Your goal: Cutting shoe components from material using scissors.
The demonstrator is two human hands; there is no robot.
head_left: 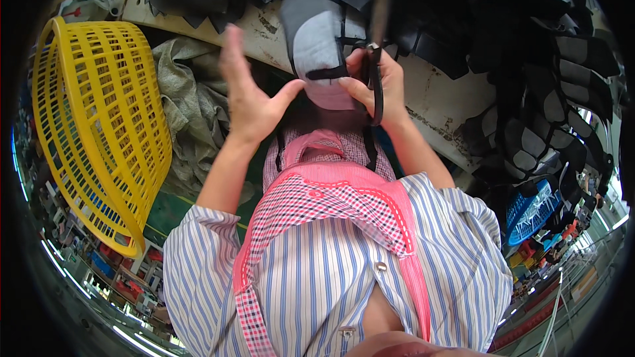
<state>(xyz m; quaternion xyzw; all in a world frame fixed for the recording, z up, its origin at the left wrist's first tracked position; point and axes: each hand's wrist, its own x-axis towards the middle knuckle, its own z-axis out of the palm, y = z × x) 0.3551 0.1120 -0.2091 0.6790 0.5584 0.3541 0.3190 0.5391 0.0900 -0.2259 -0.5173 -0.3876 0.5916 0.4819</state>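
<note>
My right hand [385, 89] holds a pair of scissors [376, 49] with black handles, the blurred blades pointing away from me. Between its thumb and fingers it also pinches the near right side of a grey piece [316, 39] with a black strip across it, which looks like part of a shoe upper. My left hand [251, 109] is open, fingers stretched away from me. Its thumb tip lies close to the left edge of the piece; whether they touch I cannot tell. Below the piece, a pink checked apron [331, 192] covers my lap.
Dark cut pieces [436, 33] cover much of the pale worktable [430, 102]. More grey and black pieces [522, 139] are heaped at the right. A yellow plastic basket [99, 106] stands tilted at the left, beside a crumpled sack [188, 99]. A blue basket [532, 215] sits low right.
</note>
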